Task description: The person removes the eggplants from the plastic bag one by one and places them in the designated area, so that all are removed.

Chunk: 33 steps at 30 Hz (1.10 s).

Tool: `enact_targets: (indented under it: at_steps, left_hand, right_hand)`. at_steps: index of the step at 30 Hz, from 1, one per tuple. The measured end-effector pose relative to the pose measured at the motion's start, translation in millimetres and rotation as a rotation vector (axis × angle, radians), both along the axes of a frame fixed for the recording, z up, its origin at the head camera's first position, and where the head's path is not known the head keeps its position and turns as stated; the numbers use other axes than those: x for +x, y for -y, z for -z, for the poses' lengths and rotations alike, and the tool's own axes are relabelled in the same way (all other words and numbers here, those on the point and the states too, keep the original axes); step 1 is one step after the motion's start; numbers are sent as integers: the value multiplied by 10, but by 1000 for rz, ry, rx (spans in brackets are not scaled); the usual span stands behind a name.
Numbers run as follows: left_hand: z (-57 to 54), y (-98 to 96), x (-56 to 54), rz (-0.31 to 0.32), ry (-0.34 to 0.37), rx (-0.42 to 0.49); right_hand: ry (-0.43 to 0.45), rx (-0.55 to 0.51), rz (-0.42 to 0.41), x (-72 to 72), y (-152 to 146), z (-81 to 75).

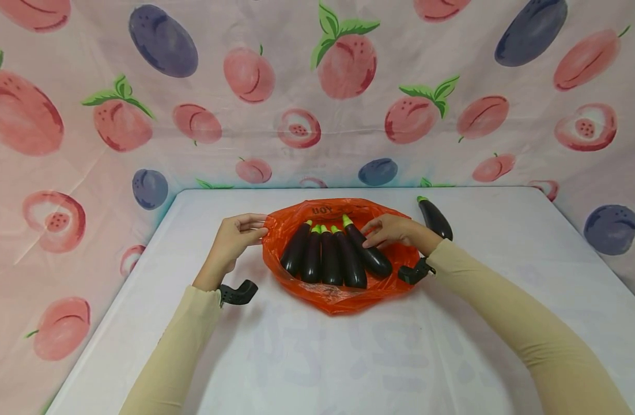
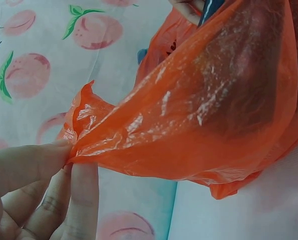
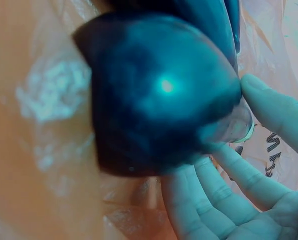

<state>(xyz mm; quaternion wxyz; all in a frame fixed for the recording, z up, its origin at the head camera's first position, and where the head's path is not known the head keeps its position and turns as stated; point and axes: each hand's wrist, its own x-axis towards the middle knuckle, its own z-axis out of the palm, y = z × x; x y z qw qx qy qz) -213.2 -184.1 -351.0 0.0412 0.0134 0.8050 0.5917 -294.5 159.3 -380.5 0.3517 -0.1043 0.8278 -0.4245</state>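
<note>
A glossy slanted eggplant (image 1: 375,260) lies at the right end of a row of four others (image 1: 331,260) inside a wide-mouthed orange bag (image 1: 332,304), orange plastic showing between its blunt end and the bag's right rim. The right hand (image 1: 390,229) holds it, thumb and fingers parted about its girth. The left hand (image 1: 233,237) pinches the bag's left rim. White tabletop (image 1: 338,363) stretches frontward and to both sides, its far edge close behind; a loose eggplant (image 1: 435,219) lies beyond the right wrist.
</note>
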Motion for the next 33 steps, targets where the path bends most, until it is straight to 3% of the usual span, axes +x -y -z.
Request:
enact_targets:
  at_steps: [12,33]
  left_hand:
    - [1,7,-3,0,1,0]
    - [3,6,2,3,-1,-3]
  right_hand:
    - [41,-67,16,-22,-44,17]
    - [38,-45,16,-12,-61,21]
